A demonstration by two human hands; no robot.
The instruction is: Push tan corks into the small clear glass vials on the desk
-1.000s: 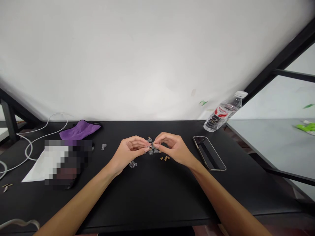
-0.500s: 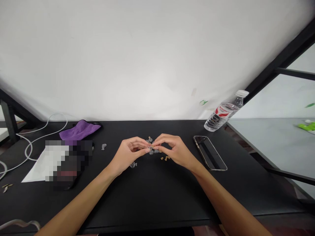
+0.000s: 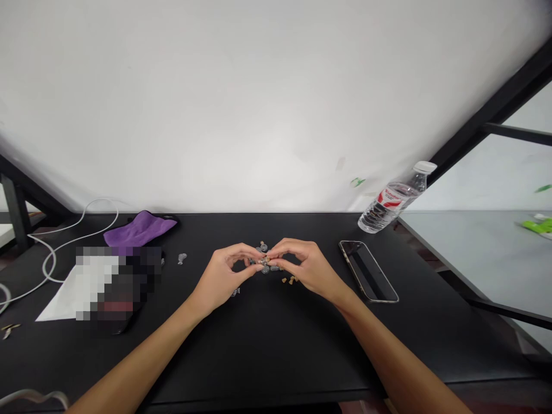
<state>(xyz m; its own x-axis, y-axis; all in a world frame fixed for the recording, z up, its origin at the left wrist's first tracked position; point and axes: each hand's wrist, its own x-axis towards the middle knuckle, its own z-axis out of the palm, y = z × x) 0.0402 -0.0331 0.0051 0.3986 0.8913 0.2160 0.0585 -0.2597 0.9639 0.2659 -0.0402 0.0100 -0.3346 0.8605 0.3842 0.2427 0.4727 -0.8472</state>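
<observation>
Left hand (image 3: 221, 277) and right hand (image 3: 311, 267) met at the fingertips over a matte black worktop (image 3: 267, 351), pinching a tiny clear glass vial (image 3: 264, 261) midway between them, its long axis apparently running from hand to hand. Tan cork stoppers (image 3: 288, 280) lay just right; small glass vials (image 3: 263, 247) sat just beyond.

The matte black table (image 3: 259, 351) carries a rumpled purple cloth (image 3: 140, 229), tan cork stoppers (image 3: 288, 280), and a clear plastic water bottle (image 3: 388, 198) with a red-and-white label.
</observation>
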